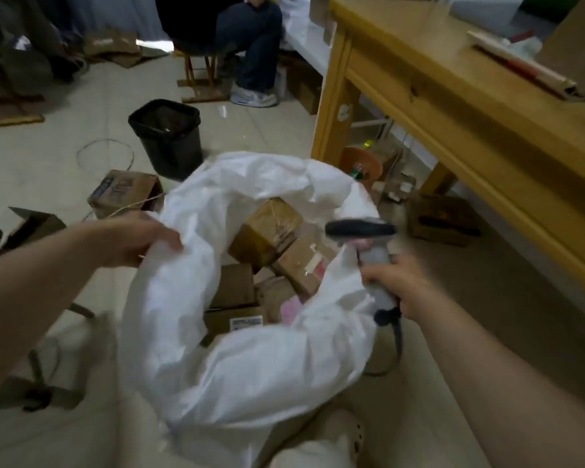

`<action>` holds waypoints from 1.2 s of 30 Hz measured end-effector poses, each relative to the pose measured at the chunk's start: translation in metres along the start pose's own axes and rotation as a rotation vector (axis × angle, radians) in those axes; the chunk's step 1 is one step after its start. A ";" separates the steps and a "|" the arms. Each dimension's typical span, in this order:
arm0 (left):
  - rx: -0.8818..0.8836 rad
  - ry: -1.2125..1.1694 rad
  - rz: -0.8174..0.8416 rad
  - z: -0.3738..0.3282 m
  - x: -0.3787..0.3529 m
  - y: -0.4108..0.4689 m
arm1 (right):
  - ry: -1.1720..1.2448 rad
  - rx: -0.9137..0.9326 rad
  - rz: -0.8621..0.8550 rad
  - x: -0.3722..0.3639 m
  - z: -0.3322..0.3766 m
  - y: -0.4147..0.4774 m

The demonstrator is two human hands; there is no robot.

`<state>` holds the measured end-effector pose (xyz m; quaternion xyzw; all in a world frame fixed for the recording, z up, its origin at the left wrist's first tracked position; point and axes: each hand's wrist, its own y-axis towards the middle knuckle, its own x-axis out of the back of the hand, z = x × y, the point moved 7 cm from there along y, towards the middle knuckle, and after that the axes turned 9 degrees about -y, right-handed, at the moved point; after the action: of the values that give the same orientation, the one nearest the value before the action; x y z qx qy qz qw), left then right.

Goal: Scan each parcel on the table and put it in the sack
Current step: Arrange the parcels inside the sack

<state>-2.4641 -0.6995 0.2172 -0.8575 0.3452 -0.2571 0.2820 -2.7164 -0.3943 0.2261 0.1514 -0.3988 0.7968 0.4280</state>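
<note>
We are holding the sack (250,383) by its rim in our left hand (139,241), gripping the scanner (360,229) in our right hand (399,285), nearer the table (453,106).

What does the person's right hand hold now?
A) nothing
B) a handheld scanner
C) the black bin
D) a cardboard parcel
B: the right hand grips the handle of the scanner, next to the rim of the white sack, whose other edge the left hand holds.
</note>
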 end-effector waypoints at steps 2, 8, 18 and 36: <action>-0.002 0.156 -0.149 0.018 -0.003 0.010 | -0.069 -0.026 -0.001 -0.012 -0.018 0.008; -0.462 0.615 -0.561 -0.029 0.009 0.018 | 0.112 0.026 -0.190 0.010 -0.003 0.023; -0.121 -0.321 -0.470 0.062 0.001 0.058 | 0.350 -0.170 -0.002 -0.057 -0.082 0.005; 0.351 -0.334 -0.608 0.270 -0.081 0.065 | -0.105 -0.074 0.135 -0.098 -0.092 0.083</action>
<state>-2.3725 -0.5968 -0.0373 -0.8894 -0.0248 -0.2409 0.3876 -2.7159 -0.4053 0.0689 0.1496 -0.4592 0.7994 0.3573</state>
